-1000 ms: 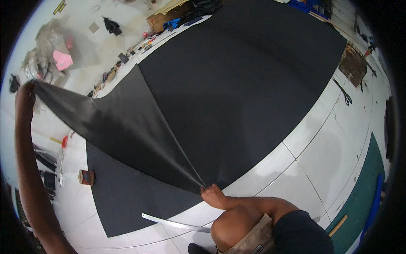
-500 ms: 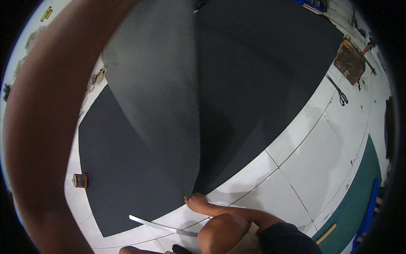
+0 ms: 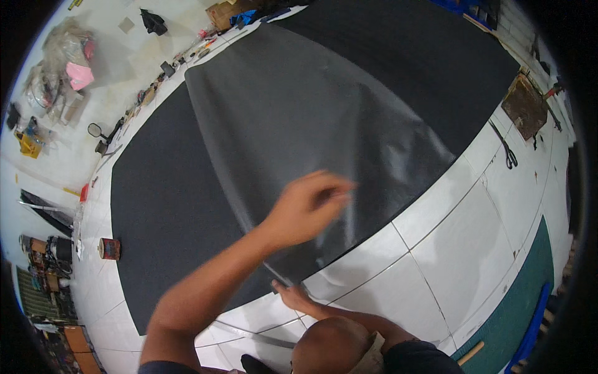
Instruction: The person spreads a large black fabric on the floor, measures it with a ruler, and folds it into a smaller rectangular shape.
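Observation:
A big black sheet (image 3: 168, 206) covers much of the white tiled floor. Across its middle lies a shinier, dark grey layer (image 3: 280, 118), wrinkled towards the right; I cannot tell whether it is a fold of the same sheet. Above this layer is my left hand (image 3: 308, 209), fingers loosely curled and slightly blurred, a gap between thumb and fingers and nothing visible in them. At the near edge my right hand (image 3: 296, 298) is closed on the sheet's border, thumb uppermost. My knee (image 3: 330, 346) is beside the right forearm.
A small tin (image 3: 109, 249) stands by the sheet's left edge. Scissors (image 3: 507, 149) and a brown square block (image 3: 524, 107) lie to the right. A pale metal strip (image 3: 255, 335) is near my knee, a green mat (image 3: 520, 293) at lower right. Bags (image 3: 65, 68) are at upper left.
The grey layer, raised high before, has come down and spread to the right. My left arm has dropped from the far left to over the middle. The right hand stays at the near edge.

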### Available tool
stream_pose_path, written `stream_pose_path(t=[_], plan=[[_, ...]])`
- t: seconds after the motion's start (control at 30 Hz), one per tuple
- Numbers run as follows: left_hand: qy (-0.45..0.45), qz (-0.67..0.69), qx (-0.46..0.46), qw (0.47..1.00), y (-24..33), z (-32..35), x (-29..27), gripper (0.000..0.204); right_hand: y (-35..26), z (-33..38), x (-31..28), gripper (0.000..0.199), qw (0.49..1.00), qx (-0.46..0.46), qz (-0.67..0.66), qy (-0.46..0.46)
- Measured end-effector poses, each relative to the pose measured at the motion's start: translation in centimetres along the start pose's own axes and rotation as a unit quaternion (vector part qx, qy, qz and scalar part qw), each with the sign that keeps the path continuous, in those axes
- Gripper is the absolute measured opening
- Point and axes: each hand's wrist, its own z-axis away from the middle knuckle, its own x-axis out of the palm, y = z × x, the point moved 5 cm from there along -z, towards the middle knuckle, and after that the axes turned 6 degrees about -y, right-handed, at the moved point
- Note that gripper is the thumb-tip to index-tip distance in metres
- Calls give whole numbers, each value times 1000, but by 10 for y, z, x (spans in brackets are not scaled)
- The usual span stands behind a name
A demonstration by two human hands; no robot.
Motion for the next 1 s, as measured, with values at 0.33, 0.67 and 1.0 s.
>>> stream_pose_path(t=[0.33,0.67,1.0], plan=[[276,313,-484,769,-197,301,120,27,-6,8,-20,41,921,306,-216,-106],[287,579,-353,677,-217,294,143,18,-12,9,-19,27,871,325,-358,-86],[411,496,-321,694,-216,277,154,17,-4,7,-32,45,947,279,-152,-52]])
